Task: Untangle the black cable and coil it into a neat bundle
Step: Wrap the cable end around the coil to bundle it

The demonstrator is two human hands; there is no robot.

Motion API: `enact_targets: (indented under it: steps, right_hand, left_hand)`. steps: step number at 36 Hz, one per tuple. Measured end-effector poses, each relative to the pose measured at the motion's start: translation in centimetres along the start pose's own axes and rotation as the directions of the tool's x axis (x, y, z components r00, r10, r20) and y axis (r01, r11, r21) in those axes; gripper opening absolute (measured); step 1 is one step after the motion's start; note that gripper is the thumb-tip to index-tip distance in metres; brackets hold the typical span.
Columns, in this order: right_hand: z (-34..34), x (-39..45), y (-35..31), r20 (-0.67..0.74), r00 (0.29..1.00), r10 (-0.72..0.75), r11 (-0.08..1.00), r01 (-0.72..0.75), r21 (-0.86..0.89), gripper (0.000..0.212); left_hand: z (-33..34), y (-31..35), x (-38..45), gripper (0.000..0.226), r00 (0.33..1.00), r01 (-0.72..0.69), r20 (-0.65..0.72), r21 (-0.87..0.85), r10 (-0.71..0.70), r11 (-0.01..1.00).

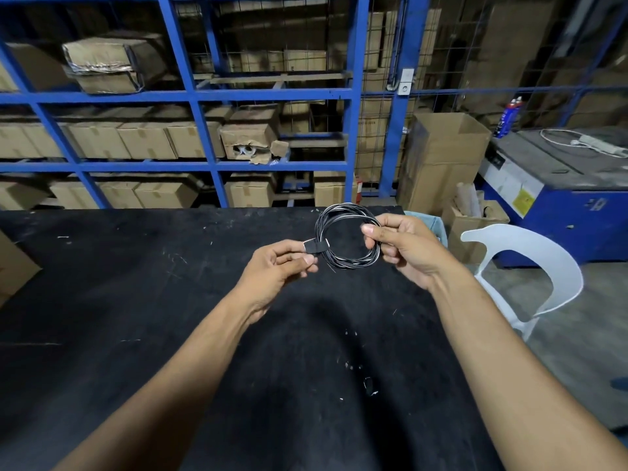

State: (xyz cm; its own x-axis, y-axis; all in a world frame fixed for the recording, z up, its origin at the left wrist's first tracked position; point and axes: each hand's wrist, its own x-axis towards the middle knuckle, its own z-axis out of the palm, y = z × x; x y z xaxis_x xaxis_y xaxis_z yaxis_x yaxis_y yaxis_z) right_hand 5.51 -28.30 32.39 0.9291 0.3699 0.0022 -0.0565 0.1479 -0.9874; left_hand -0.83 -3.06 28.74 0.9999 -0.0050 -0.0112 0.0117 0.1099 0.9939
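Both forearms reach over the black table (102,300), left hand (278,266) pinching the strap (317,247), right hand (401,246) pinching the coiled black cable (343,263); wrap it tightly.

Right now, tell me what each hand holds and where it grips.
Both hold the coiled black cable above the table. The left hand pinches the strap on the coil's left side; the right hand pinches the loops on its right side.
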Motion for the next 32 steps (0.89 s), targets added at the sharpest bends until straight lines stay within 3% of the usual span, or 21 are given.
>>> enact_targets:
  steps: [4,7,11,15,18,20,22,27,29,32]
  right_hand:
    - [-0.3,0.4,-0.4,0.047,0.999,0.024,0.999,-0.022,-0.049,0.011]
    - [-0.4,0.5,-1.0,0.096,0.994,0.045,0.993,-0.035,-0.109,0.018]
    - [0.0,0.5,-2.0,0.150,0.985,0.091,0.963,-0.048,-0.264,0.016]
    - [0.7,0.5,-2.7,0.208,0.964,0.165,0.893,-0.057,-0.446,0.008]
    - [1.6,0.6,-2.9,0.246,0.945,0.216,0.820,-0.039,-0.571,0.006]
    - [2.0,0.6,-2.7,0.247,0.941,0.232,0.790,-0.034,-0.612,0.004]
    - [2.0,0.5,-2.3,0.225,0.947,0.230,0.794,-0.049,-0.606,0.007]
    - [2.0,0.2,-0.1,0.138,0.976,0.169,0.817,-0.061,-0.573,0.023]
    - [1.8,0.3,1.0,0.074,0.990,0.118,0.814,-0.054,-0.579,0.032]
    - [1.3,0.5,1.9,0.083,0.994,0.073,0.801,-0.009,-0.599,0.030]
  left_hand:
    - [0.3,-0.4,-0.1,0.015,1.000,0.017,0.023,0.030,-0.018,0.999]
    - [0.6,-0.3,0.0,0.025,0.999,0.024,-0.037,0.135,-0.019,0.991]
    - [1.3,1.5,0.3,0.036,0.990,-0.093,-0.083,0.242,0.117,0.966]
    - [2.2,3.7,0.9,0.040,0.979,-0.192,0.131,0.355,0.155,0.915]
    - [3.1,4.6,1.2,0.034,0.944,-0.177,0.331,0.492,0.005,0.852]
    - [3.5,4.5,1.4,0.025,0.925,-0.198,0.375,0.620,-0.066,0.759]
    - [3.5,4.0,1.5,0.033,0.933,-0.216,0.352,0.702,-0.067,0.679]
    - [3.2,2.2,1.7,0.030,0.956,-0.142,0.285,0.652,-0.067,0.745]
    - [3.2,1.5,1.8,0.030,0.953,-0.070,0.275,0.601,-0.124,0.796]
    - [3.2,1.0,1.8,0.037,0.932,0.061,0.283,0.492,-0.226,0.869]
